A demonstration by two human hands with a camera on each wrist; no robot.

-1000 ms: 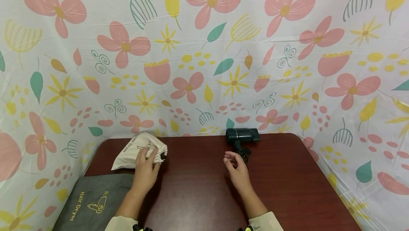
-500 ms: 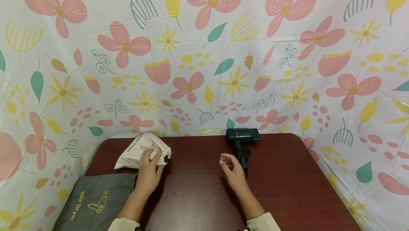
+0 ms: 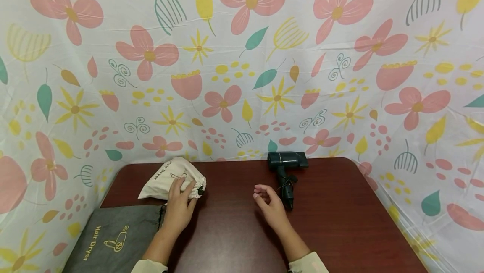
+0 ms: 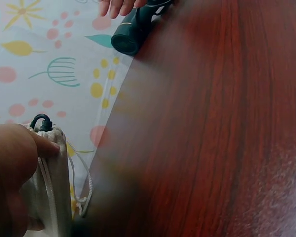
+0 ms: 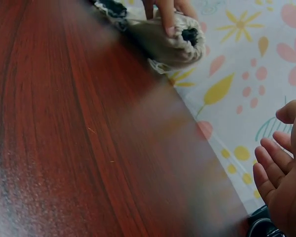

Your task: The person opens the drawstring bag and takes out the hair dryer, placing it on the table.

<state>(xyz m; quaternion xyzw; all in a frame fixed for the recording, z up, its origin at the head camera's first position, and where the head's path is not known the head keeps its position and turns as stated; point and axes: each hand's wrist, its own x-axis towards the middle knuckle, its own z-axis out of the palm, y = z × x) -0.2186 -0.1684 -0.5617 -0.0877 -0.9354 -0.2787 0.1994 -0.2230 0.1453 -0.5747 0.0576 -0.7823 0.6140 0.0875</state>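
Note:
A cream drawstring bag [image 3: 160, 182] printed "Hair Dryer" lies at the back left of the table. My left hand [image 3: 179, 212] grips it near its gathered mouth, fingers over the top and thumb at the near side. From that mouth a dark cord loop [image 4: 41, 120] pokes out in the left wrist view, and a white drawstring [image 4: 89, 185] dangles beside it. My right hand [image 3: 274, 210] holds nothing, its fingers relaxed and the palm turned toward the bag. Just right of it lies a dark green hair dryer [image 3: 288, 160], its cord bundled at the handle.
On the front left of the brown table [image 3: 230, 231] lies a flat grey pouch [image 3: 102, 243] with a gold "Hair Dryer" print, its right edge close to my left forearm. A flower-patterned curtain [image 3: 242, 75] surrounds the table at the back and sides.
My left hand and the cream bag have shifted slightly right. The right hand has drawn left and a little nearer, away from the hair dryer, uncovering its handle. The dryer stays put.

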